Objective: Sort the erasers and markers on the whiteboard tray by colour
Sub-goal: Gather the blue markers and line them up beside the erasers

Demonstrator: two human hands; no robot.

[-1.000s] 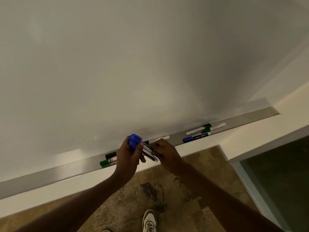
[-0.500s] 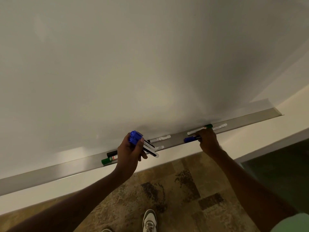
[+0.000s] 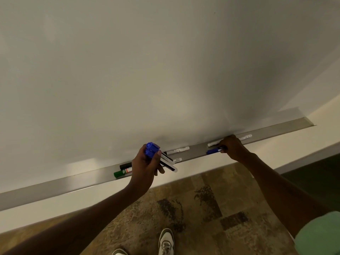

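My left hand (image 3: 145,167) holds two blue-capped markers (image 3: 151,150) bunched together just in front of the grey whiteboard tray (image 3: 198,150). My right hand (image 3: 232,148) is down in the tray further right, its fingers closed on a blue-capped marker (image 3: 213,151) that lies there. Two white markers (image 3: 213,143) (image 3: 245,137) lie behind and beside that hand. A black-capped marker (image 3: 126,165) and a green-capped marker (image 3: 121,173) lie left of my left hand. Another black-capped marker (image 3: 177,150) and a white marker barrel (image 3: 177,160) lie between my hands.
The whiteboard (image 3: 165,70) fills the view above the tray. The tray's right end (image 3: 309,122) stops at a cream wall. Below is a patterned floor (image 3: 193,208) with my shoes (image 3: 166,242) on it.
My right hand left the bundle in my left hand, reached right along the tray and closed on the blue-capped marker. My left hand stayed put.
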